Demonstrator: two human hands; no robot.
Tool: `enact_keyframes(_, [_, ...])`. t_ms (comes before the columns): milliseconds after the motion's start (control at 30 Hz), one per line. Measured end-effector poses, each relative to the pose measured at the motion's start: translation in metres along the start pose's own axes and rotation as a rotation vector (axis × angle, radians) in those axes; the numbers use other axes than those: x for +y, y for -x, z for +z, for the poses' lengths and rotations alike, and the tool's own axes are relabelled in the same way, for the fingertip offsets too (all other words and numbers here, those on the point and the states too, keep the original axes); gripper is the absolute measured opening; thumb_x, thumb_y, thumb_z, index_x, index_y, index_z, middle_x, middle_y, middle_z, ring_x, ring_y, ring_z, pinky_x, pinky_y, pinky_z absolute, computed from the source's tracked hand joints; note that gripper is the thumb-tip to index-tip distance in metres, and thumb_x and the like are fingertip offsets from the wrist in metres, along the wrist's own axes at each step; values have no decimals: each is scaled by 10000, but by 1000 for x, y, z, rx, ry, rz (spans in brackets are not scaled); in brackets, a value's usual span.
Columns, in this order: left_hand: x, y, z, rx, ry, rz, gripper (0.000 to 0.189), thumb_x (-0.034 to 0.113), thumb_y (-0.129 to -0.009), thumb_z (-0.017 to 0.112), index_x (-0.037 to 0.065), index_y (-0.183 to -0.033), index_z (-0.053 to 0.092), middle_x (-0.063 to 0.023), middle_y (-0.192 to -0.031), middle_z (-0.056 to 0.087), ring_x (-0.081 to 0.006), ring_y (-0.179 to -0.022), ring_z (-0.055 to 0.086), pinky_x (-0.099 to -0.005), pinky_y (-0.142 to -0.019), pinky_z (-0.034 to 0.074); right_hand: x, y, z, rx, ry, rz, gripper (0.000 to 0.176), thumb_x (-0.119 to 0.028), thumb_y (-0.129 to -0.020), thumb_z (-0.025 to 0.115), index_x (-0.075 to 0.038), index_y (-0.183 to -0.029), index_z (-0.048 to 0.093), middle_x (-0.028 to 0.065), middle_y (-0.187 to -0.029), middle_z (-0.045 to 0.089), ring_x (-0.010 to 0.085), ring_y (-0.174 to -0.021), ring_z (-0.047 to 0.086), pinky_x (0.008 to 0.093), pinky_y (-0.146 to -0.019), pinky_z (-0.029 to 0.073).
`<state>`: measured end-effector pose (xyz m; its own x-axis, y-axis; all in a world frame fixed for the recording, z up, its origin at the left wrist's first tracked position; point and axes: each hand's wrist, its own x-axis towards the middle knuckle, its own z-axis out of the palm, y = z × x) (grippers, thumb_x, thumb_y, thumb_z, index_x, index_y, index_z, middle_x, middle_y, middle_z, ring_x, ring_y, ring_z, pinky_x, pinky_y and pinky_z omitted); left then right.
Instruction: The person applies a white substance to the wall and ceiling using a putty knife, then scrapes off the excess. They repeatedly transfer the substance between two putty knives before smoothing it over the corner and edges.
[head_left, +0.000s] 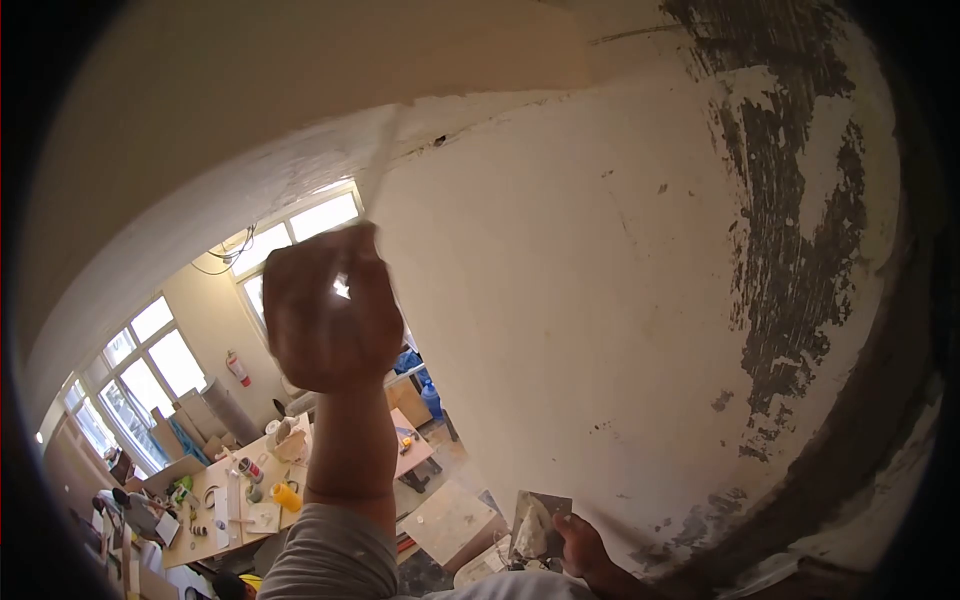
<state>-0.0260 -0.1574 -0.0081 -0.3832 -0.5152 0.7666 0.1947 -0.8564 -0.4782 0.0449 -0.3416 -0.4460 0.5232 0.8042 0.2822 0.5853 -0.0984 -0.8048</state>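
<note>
Your left hand (335,310), one, raised at centre-left before the windows (180,362): back toward you, blurred, fingers folded into a fist on a pale strip (384,155), which rises thin and smeared above the knuckles toward the upper edge of the wall; its lower end is hidden, and you cannot tell its exact form. Your right hand (585,548), one, low at centre-right: thumb laid over the near edge of a square plate (556,503), pinching it; the fingers beneath are out of sight. On that plate, white paste (533,532), one heap, over the middle and lower part. Wall (550,280), off-white, filling the space to your right of the raised arm; on it, a dark rough patch (775,290), long and streaked, and a small hole (440,141) near the top. Below left, a long table (205,545), cluttered, bearing a yellow bottle (287,497). Beyond: a grey roll (230,412), leaning; a red fire extinguisher (237,368), wall-mounted; a blue jug (430,400).
</note>
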Motion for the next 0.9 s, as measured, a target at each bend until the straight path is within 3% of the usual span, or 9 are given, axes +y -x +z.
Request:
enact_keyframes(33, [3, -2, -1, -152, -183, 246, 182, -50, -756, 682, -30, -932, 643, -117, -813, 675, -229, -683, 634, -333, -594, 501, -2, 2, 0, 16, -168, 52, 715, -96, -580, 791, -18, -1233, 509, 217, -1061, 588, 391, -962, 598, 418, -854, 496])
enact_keyframes(67, [15, 7, 16, -96, 162, 109, 239, -4, -715, 705, -1, -951, 669, -96, -835, 655, -219, -680, 615, -331, -585, 488, 2, 6, -6, 18, -241, 81, 727, -93, -572, 790, -20, -1238, 506, 217, -1053, 587, 396, -956, 594, 425, -849, 494])
enact_keyframes(200, [20, 4, 53, -143, 249, 169, 295, -18, -647, 705, 29, -937, 681, -68, -862, 652, -215, -673, 594, -322, -575, 482, 4, 12, -12, 13, -295, 71, 726, -100, -593, 773, -17, -1257, 492, 212, -1038, 585, 405, -945, 589, 441, -840, 490])
enact_keyframes(367, [2, -9, 53, 42, 48, 64, 175, -38, -710, 741, 29, -846, 654, -76, -783, 651, -212, -698, 629, -308, -597, 519, 2, 6, -6, -2, -520, 395, 386, -233, -938, 543, 12, -1233, 504, 179, -1090, 611, 324, -986, 624, 429, -862, 491])
enact_keyframes(467, [4, 3, 26, 97, -57, -45, 195, -17, -735, 757, 29, -881, 636, -92, -789, 652, -224, -677, 625, -302, -572, 507, -19, 9, -13, 28, -751, 408, 403, -273, -1046, 302, 29, -1198, 522, 156, -1113, 622, 277, -1004, 631, 421, -875, 490])
enact_keyframes(567, [11, 9, 16, -20, 102, -10, 229, -54, -716, 729, 32, -905, 632, -91, -796, 653, -233, -688, 631, -295, -583, 502, -5, 9, -2, 114, -1324, 550, 321, -225, -959, 504, 6, -1180, 538, 178, -1092, 622, 323, -987, 631, 415, -858, 495])
enact_keyframes(633, [11, 15, 25, -20, 266, 2, 238, -80, -694, 707, 26, -895, 634, -93, -818, 658, -241, -709, 640, -304, -612, 513, -2, 17, -11, 91, -317, 101, 382, -168, -837, 625, -13, -1175, 540, 196, -1056, 614, 356, -956, 623, 419, -829, 499])
enact_keyframes(700, [9, 8, 32, -76, 285, -67, 229, -83, -685, 714, 40, -866, 646, -83, -835, 665, -220, -750, 649, -298, -654, 520, 1, 19, -13, 64, 203, -117, 490, -119, -717, 710, -28, -1168, 542, 209, -1013, 602, 385, -920, 611, 428, -799, 499])
enact_keyframes(900, [8, -4, 35, -71, 274, -72, 145, -34, -728, 745, 45, -829, 676, -85, -825, 677, -182, -709, 637, -287, -615, 500, 9, 17, -7, 64, 1, -43, 611, -90, -592, 763, -19, -1155, 537, 202, -915, 569, 410, -848, 583, 464, -730, 485])
